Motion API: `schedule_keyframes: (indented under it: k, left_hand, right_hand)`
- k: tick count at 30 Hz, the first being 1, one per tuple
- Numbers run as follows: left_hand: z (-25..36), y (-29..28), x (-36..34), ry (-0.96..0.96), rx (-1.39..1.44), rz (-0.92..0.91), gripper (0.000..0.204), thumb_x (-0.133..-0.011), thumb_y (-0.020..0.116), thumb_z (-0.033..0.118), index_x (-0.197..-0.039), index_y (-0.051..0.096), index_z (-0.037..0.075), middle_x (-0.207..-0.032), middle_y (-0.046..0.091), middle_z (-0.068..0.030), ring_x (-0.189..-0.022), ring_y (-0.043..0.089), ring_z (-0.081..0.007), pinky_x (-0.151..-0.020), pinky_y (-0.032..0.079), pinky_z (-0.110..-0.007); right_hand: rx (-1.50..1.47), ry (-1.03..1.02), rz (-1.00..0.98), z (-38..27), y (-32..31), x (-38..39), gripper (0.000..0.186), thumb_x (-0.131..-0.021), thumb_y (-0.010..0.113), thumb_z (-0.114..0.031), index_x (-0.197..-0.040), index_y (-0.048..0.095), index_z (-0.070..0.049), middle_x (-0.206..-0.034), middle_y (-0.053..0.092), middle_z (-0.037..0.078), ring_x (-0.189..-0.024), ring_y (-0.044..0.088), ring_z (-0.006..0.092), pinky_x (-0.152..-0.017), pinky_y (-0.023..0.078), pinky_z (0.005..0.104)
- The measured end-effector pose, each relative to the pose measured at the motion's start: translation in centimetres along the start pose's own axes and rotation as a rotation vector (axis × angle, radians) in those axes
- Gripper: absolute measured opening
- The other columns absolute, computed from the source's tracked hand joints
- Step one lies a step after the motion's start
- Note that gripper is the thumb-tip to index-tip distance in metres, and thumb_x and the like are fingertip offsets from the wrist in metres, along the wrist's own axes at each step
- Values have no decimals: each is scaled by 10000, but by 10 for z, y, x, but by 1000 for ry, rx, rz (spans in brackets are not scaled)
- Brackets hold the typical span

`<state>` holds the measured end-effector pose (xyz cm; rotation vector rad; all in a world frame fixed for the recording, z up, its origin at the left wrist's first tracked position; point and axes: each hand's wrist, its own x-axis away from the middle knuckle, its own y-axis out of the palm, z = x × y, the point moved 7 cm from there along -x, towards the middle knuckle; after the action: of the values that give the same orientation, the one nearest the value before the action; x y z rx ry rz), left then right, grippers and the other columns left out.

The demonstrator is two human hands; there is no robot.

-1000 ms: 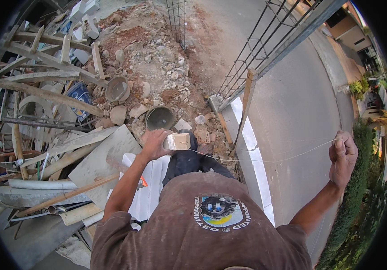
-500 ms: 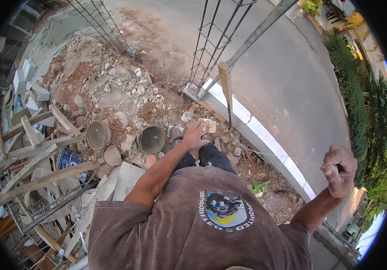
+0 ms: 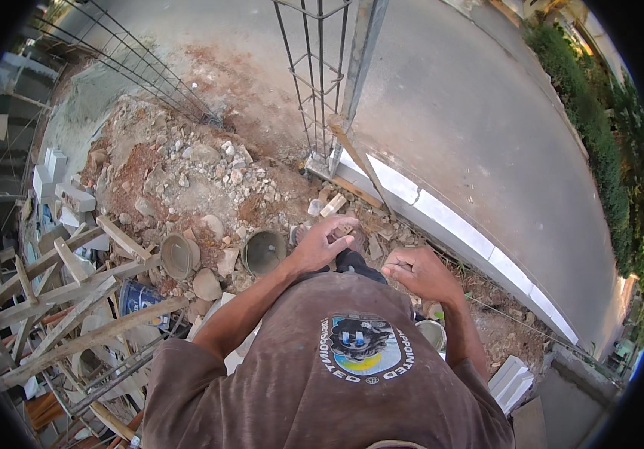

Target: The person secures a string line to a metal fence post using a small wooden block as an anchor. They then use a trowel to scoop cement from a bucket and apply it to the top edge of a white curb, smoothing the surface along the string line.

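Below the head camera, the person's two bare hands meet near the waist of a dusty brown short-sleeved T-shirt (image 3: 262, 382). White lettering curves around its chest print, a dark figure over blue and yellow (upside down from this angle). Pale marks, too small to read, also show on the side of a blue round bucket (image 3: 140, 299) at the left, partly hidden behind timber.

The left hand (image 3: 325, 243) has its fingers loosely curved and its thumb standing apart; whether anything lies between them, I cannot tell. Just beyond its fingers is a short, pale, squared wooden block (image 3: 333, 204). The right hand (image 3: 416, 271) is bent inward, fingertips drawn narrow toward the thumb, and I cannot tell whether they pinch something thin.

Underfoot, the ground is reddish-brown earth strewn with pale stones and rubble (image 3: 210, 176). Two round, dull grey mortar buckets (image 3: 264, 254) stand side by side to the left of the left hand. Rough wooden timbers (image 3: 75, 299) lie crossed in a heap at the lower left. Beyond the hands rises a dark steel rebar cage (image 3: 314, 82), beside a low wall with a white top (image 3: 449, 217); past it run a grey road (image 3: 471, 112) and a green hedge (image 3: 599, 120).
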<state>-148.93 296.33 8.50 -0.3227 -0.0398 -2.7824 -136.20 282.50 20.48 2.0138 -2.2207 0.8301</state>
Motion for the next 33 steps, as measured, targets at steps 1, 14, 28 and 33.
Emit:
schedule_keyframes:
  k: [1,14,28,33]
  left_hand:
    - [29,8,-2,22,49,-62,411,-982,616,200,-1338,554,4,-1169,656,-110,-1006,633,-155,-865,518,-317]
    - [68,21,-22,-14,-184,213,248,-995,639,240,-991,682,-4,-816,618,16,-729,532,-56,-647,436,-228]
    - [100,-12,-87,-24,-591,179,183,-972,650,172,-960,680,-9,-668,594,-29,-600,489,-78,-555,424,-277]
    - [101,-25,-105,-4,-668,148,186,-977,647,178,-953,676,-4,-686,589,-16,-623,493,-63,-558,415,-266]
  right_hand:
    - [5,-19,4,1,-4,-4,167,-886,680,-156,-884,666,10,-714,620,134,-629,534,213,-608,438,351]
    - [-87,-147,154,14,-61,-41,204,-896,656,-185,-938,694,11,-701,626,127,-641,539,176,-606,432,358]
    - [118,-338,630,28,-57,-79,186,-872,611,-201,-928,676,-36,-919,666,179,-903,643,372,-765,498,509]
    - [72,-168,525,40,-50,-108,185,-884,619,-201,-907,671,-26,-884,664,168,-839,644,386,-732,482,499]
